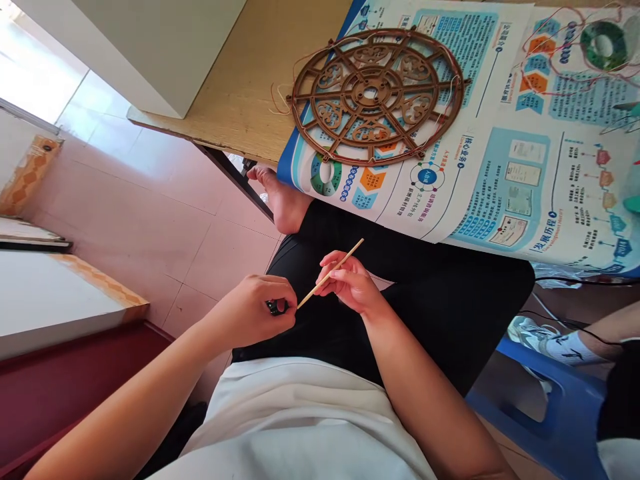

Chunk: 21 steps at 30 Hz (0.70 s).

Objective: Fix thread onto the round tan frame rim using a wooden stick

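Note:
My right hand (pixel 347 283) is closed on a thin wooden stick (pixel 345 259), held slanting between thumb and fingers above my lap. The stick's upper end points away from me, toward the table. Its lower end reaches the fingertips of my left hand (pixel 265 305), which is curled closed. A small dark patch (pixel 277 307) shows inside the curl of the left fingers; I cannot make out what it is. On the table lies a round brown openwork frame (pixel 371 93) with spokes and scroll patterns, apart from both hands. Thin wires run along its rim.
A printed poster sheet (pixel 450 193) covers much of the wooden table (pixel 240 87). Loose reddish wires (pixel 555 60) lie at the far right. A white panel (pixel 150 47) stands at left. Another person's shoe (pixel 535 333) and a blue stool (pixel 545 400) are at right.

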Each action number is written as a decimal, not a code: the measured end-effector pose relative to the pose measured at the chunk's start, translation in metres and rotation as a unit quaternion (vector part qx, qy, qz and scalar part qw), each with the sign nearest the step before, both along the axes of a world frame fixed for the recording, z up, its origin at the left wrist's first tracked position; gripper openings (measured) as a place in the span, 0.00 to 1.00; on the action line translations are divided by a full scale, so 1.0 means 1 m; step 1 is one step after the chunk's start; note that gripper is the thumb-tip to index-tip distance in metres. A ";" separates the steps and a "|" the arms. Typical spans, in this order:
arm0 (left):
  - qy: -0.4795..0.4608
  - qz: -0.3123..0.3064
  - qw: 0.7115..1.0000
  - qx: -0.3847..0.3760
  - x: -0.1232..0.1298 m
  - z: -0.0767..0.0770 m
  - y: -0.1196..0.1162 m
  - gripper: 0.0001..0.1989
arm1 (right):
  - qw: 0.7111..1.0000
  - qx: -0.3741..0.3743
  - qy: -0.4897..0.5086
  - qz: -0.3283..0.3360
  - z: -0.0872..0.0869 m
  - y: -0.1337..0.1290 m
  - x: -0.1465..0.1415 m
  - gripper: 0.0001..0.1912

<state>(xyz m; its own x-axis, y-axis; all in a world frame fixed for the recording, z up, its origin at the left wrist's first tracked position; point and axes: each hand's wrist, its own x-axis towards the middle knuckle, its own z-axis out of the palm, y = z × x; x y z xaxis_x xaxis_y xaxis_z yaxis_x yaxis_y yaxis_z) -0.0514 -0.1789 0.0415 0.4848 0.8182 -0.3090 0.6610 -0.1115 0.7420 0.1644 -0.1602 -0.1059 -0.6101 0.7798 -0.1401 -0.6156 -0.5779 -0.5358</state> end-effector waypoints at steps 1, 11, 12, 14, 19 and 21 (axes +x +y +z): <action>0.003 -0.003 1.000 0.002 0.001 0.000 0.000 0.06 | 1.000 -0.001 -0.002 -0.001 -0.001 -0.001 0.000 0.12; 0.013 -0.024 0.997 0.077 0.014 -0.005 0.004 0.07 | 1.000 0.001 -0.007 -0.030 -0.006 -0.005 -0.001 0.14; 0.012 -0.028 0.996 0.083 0.015 -0.005 0.005 0.07 | 0.999 0.001 -0.005 -0.032 -0.006 -0.005 -0.001 0.14; 0.006 -0.037 0.995 0.095 0.016 -0.004 0.006 0.07 | 0.999 -0.001 -0.001 -0.035 -0.005 -0.006 -0.002 0.14; -0.021 -0.060 0.990 0.124 0.018 0.000 0.006 0.07 | 0.999 -0.018 0.008 -0.040 -0.003 -0.010 -0.002 0.15; -0.037 -0.065 0.988 0.136 0.018 0.000 0.006 0.07 | 0.999 -0.026 0.011 -0.045 -0.003 -0.012 -0.002 0.15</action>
